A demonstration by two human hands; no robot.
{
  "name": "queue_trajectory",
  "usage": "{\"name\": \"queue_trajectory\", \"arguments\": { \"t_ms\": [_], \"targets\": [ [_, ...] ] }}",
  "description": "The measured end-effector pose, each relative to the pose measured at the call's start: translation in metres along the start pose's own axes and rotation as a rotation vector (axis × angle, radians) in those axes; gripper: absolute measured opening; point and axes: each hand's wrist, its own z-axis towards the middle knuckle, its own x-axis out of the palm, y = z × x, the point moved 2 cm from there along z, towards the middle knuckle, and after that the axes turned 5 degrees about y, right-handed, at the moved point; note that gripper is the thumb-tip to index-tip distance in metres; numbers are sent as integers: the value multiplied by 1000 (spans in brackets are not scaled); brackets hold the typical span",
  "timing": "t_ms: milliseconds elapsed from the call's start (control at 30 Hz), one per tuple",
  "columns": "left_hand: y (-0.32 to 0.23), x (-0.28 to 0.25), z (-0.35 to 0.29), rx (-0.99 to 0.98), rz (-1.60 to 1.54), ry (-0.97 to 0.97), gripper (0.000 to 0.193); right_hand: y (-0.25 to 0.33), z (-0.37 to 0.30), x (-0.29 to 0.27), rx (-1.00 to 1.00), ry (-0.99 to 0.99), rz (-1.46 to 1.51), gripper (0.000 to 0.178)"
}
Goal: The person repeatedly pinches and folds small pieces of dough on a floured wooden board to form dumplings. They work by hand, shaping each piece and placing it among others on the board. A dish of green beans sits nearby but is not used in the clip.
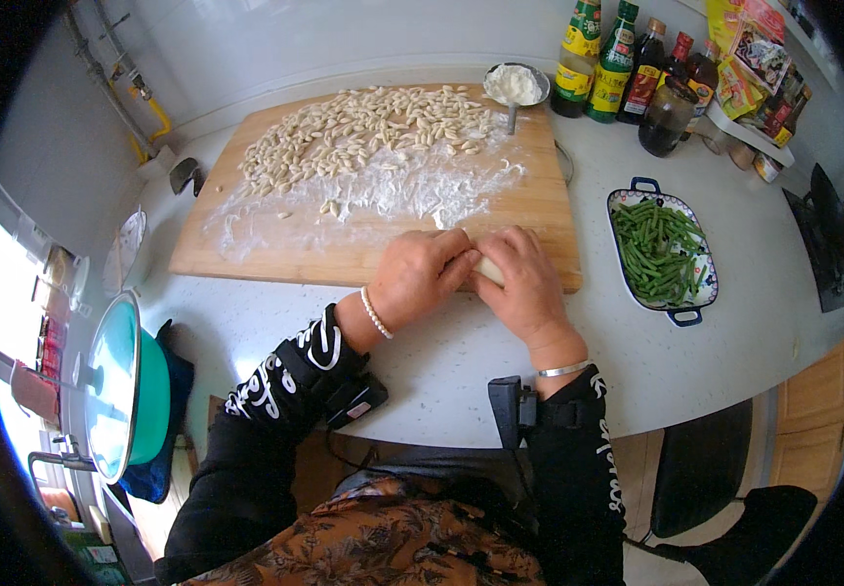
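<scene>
Pinching a pale dough piece (485,268) between them, the left hand (417,275) and right hand (524,283) close together at the wooden board's (363,249) lower-right edge, its length running left-right, equally near both.

Single head view looks steeply down, close over the wooden board (363,244).

A patterned dish of green beans (660,251) sits on the white bench (734,322); sauce bottles (627,63) line the wall, and a teal lidded bowl (129,391) stands far left.
</scene>
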Motion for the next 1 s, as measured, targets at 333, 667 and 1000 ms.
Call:
{"name": "queue_trajectory", "arguments": {
  "t_ms": [333,667,1000],
  "targets": [
    [5,-15,-4,-16,-21,-14,17,-4,-1,0,10,-23,17,26],
    [26,-45,-12,-199,-171,-13,13,-13,1,-6,102,-144,146,24],
    [35,-36,-18,-258,-261,138,7,-13,1,-7,120,-165,196,26]
  ]
}}
